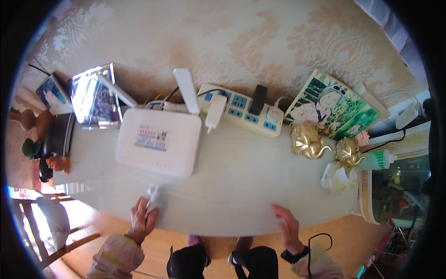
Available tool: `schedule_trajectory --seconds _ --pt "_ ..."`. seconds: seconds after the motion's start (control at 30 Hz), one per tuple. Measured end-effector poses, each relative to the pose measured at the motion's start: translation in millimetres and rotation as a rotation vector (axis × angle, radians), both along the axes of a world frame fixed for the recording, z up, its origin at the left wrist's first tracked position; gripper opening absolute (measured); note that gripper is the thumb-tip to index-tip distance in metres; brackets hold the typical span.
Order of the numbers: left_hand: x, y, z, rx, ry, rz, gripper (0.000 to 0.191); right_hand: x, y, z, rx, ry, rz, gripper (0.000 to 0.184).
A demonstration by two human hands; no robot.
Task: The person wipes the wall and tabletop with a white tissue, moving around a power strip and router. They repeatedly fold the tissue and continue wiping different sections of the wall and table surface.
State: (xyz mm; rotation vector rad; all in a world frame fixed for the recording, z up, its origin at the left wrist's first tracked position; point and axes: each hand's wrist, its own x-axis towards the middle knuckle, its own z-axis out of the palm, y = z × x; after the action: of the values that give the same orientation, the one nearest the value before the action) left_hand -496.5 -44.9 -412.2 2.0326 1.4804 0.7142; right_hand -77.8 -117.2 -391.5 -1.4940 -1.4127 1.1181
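My left hand (143, 217) grips a crumpled pale cloth (152, 201) over the front left part of a pale, glossy tabletop (223, 195). Just behind it lies a white router (158, 141) with raised antennas and a printed sticker. My right hand (287, 226) is at the table's front edge on the right, fingers apart and holding nothing; a dark band circles its wrist. Whether its fingertips touch the surface I cannot tell. A power strip (237, 112) with blue sockets stands along the wall, with a white adapter (216, 111) and a black adapter (258, 100) plugged in.
At the right are golden elephant figurines (307, 140), a propped photo (334, 104), a white container (339, 179), a green-striped bottle (378, 159) and a fish tank (397, 188). A shiny photo frame (95, 97) and an orange figurine (58, 164) stand left. A wooden chair (38, 233) is at lower left.
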Motion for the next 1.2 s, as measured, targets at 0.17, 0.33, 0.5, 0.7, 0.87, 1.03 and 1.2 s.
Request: schedule_trajectory --seconds 0.17,0.33,0.5,0.7,0.87,1.03,1.2 --pt "-20 -12 -26 -0.2 0.105 0.115 0.009 3 -2 -6 0.215 -0.164 0.066 0.037" --pt "-12 -22 -20 -0.063 0.114 0.211 0.037 -18 -9 -28 0.335 0.286 -0.311 0.042" --pt "5 -16 -14 0.061 0.15 0.298 0.038 2 -20 -27 0.232 -0.062 -0.098 0.051" --pt "40 -15 -1 0.041 -0.141 0.312 0.029 8 -35 -44 0.303 0.05 -0.166 0.082" --pt "37 -6 13 0.02 -0.121 0.231 0.022 8 -36 -43 0.24 0.189 -0.2 0.093" --pt "29 -5 2 0.105 -0.157 0.206 0.015 -15 -20 -38 0.523 0.491 -0.605 0.074" --pt "33 -7 2 0.151 -0.156 0.203 0.015 -19 -21 -11 0.423 0.58 -0.532 0.063"
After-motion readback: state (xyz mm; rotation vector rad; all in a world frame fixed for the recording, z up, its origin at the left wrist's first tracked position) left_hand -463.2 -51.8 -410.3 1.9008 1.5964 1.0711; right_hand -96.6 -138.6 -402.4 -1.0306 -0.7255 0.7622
